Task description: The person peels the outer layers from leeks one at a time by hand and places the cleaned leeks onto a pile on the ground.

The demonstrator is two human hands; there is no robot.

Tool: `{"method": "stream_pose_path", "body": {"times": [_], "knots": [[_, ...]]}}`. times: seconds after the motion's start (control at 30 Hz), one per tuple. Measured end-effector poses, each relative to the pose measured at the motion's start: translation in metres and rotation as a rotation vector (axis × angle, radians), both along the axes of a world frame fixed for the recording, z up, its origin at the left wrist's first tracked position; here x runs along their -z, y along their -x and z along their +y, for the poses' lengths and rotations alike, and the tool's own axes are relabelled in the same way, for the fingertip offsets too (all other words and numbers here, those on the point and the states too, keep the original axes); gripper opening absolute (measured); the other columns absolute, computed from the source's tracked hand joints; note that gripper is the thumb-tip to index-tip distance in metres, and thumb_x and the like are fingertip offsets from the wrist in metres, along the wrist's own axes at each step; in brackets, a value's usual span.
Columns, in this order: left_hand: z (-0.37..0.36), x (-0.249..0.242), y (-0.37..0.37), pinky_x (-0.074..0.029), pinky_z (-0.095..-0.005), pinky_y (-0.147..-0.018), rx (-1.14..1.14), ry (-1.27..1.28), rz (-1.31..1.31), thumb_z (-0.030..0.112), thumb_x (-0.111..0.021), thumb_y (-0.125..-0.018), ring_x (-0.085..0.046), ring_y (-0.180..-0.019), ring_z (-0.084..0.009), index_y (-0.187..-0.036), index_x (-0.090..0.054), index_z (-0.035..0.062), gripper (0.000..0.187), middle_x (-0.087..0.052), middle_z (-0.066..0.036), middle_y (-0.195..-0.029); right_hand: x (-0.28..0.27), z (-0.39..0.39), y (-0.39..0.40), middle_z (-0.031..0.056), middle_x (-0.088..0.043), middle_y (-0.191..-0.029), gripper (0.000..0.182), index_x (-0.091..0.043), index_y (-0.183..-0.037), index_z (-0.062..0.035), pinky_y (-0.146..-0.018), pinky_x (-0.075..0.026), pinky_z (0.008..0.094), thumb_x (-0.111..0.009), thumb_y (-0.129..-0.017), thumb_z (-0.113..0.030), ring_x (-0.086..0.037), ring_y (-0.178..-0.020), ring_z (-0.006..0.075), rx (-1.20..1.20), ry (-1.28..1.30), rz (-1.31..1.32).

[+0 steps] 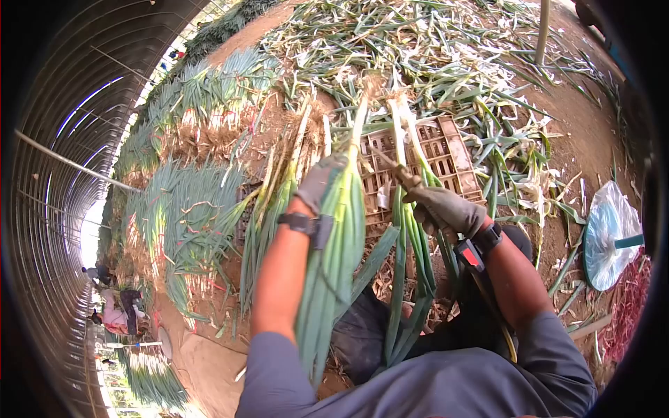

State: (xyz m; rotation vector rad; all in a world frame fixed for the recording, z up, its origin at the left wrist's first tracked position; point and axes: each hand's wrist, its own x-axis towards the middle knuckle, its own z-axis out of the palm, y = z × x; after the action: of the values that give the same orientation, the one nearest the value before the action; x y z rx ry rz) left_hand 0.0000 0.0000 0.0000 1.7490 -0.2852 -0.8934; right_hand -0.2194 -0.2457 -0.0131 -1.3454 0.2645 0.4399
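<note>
The left hand [320, 182] grips a green onion [345, 205], roots pointing away; the right hand [451, 209], farther off, clasps a nozzle [401, 173] angled towards it.

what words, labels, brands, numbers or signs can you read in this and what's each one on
No text can be read anywhere in this picture.
Red-and-black device by the right wrist: too small and blurred to read any marking.
Dark wristband on the left wrist: no lettering can be made out.
Tool in the right hand: no legible marking.
Clear plastic bag: no lettering can be made out.
</note>
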Motion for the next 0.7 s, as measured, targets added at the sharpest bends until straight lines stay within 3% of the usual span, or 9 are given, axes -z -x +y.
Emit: {"method": "stream_pose_path", "body": {"times": [0.03, 0.07, 0.1, 0.17, 0.3, 0.33, 0.43, 0.6, 0.7], "knots": [[-0.006, 0.040, -0.009, -0.041, -0.0317, -0.113, 0.028, 0.014, -0.033, 0.035, -0.062, -0.101, -0.057, -0.125, -0.0162, -0.148, -0.053, 0.0084, 0.054, -0.065, -0.014, -0.131, -0.001, 0.002, 0.003, 0.0034, -0.058, -0.072, 0.055, -0.063, -0.114, -0.0011, -0.050, -0.050, 0.0265, -0.053, -0.102, -0.053, -0.058, -0.053, 0.0115, -0.039, 0.061, 0.025], [-0.007, 0.078, -0.016, -0.043, -0.0333, -0.110, 0.045, -0.139, -0.176, 0.035, -0.063, -0.100, -0.061, -0.120, -0.0195, -0.145, -0.054, 0.0041, 0.055, -0.066, -0.014, -0.130, 0.012, 0.008, 0.003, 0.0040, -0.059, -0.068, 0.046, -0.064, -0.095, -0.0014, -0.045, -0.047, 0.0311, -0.054, -0.103, -0.046, -0.057, -0.050, 0.0139, -0.029, 0.073, 0.081], [-0.012, 0.089, -0.008, -0.049, -0.0348, -0.103, -0.061, -0.054, -0.285, 0.035, -0.069, -0.094, -0.063, -0.117, -0.0238, -0.142, -0.059, 0.0050, 0.057, -0.068, -0.014, -0.131, 0.028, 0.006, -0.002, 0.0036, -0.058, -0.069, 0.045, -0.063, -0.099, -0.0021, -0.044, -0.046, 0.0311, -0.054, -0.103, -0.046, -0.057, -0.052, 0.0129, -0.085, 0.089, 0.083], [-0.002, 0.159, -0.026, -0.048, -0.0384, -0.105, -0.050, -0.377, -0.442, 0.040, -0.069, -0.093, -0.063, -0.120, -0.0289, -0.142, -0.057, 0.0018, 0.063, -0.067, -0.018, -0.132, 0.019, 0.013, 0.006, 0.0034, -0.058, -0.069, 0.047, -0.061, -0.103, -0.0014, -0.045, -0.046, 0.0314, -0.055, -0.102, -0.048, -0.056, -0.053, 0.0124, -0.115, 0.250, 0.114], [-0.015, 0.104, 0.024, -0.049, -0.0418, -0.104, 0.034, -0.787, -0.698, 0.039, -0.068, -0.094, -0.063, -0.122, -0.0325, -0.142, -0.060, 0.0144, 0.054, -0.065, -0.019, -0.133, 0.023, 0.015, 0.000, 0.0063, -0.060, -0.076, 0.054, -0.061, -0.108, 0.0011, -0.048, -0.047, 0.0323, -0.051, -0.102, -0.051, -0.057, -0.056, 0.0142, -0.262, 0.411, 0.139], [-0.023, 0.072, 0.056, -0.052, -0.0462, -0.097, 0.049, -0.914, -1.026, 0.038, -0.068, -0.093, -0.067, -0.112, -0.0297, -0.138, -0.063, 0.0192, 0.048, -0.069, -0.017, -0.119, 0.034, 0.015, -0.006, 0.0071, -0.060, -0.077, 0.058, -0.061, -0.109, 0.0030, -0.050, -0.049, 0.0341, -0.049, -0.102, -0.054, -0.059, -0.058, 0.0158, -0.281, 0.392, 0.118], [-0.014, 0.075, 0.061, -0.053, -0.0471, -0.089, 0.258, -0.981, -1.222, 0.038, -0.067, -0.093, -0.067, -0.105, -0.0320, -0.137, -0.061, 0.0205, 0.047, -0.065, -0.014, -0.115, 0.033, 0.023, -0.012, 0.0103, -0.061, -0.070, 0.071, -0.065, -0.102, 0.0036, -0.052, -0.049, 0.0372, -0.049, -0.097, -0.066, -0.060, -0.054, 0.0195, -0.205, 0.435, 0.044], [-0.015, 0.113, 0.058, -0.053, -0.0439, -0.080, 0.196, -1.194, -1.284, 0.053, -0.058, -0.095, -0.071, -0.097, -0.0287, -0.143, -0.054, 0.0114, 0.064, -0.070, -0.014, -0.106, 0.008, 0.034, -0.015, 0.0071, -0.057, -0.069, 0.071, -0.066, -0.100, -0.0005, -0.053, -0.050, 0.0353, -0.044, -0.098, -0.068, -0.059, -0.056, 0.0174, -0.157, 0.391, 0.075], [-0.026, 0.131, 0.044, -0.053, -0.0433, -0.080, 0.232, -1.280, -0.980, 0.061, -0.059, -0.092, -0.072, -0.097, -0.0289, -0.152, -0.045, 0.0111, 0.079, -0.071, -0.018, -0.111, 0.015, 0.036, -0.017, 0.0067, -0.056, -0.067, 0.074, -0.066, -0.098, -0.0010, -0.052, -0.050, 0.0351, -0.042, -0.098, -0.071, -0.058, -0.055, 0.0170, -0.120, 0.365, 0.092]]}}
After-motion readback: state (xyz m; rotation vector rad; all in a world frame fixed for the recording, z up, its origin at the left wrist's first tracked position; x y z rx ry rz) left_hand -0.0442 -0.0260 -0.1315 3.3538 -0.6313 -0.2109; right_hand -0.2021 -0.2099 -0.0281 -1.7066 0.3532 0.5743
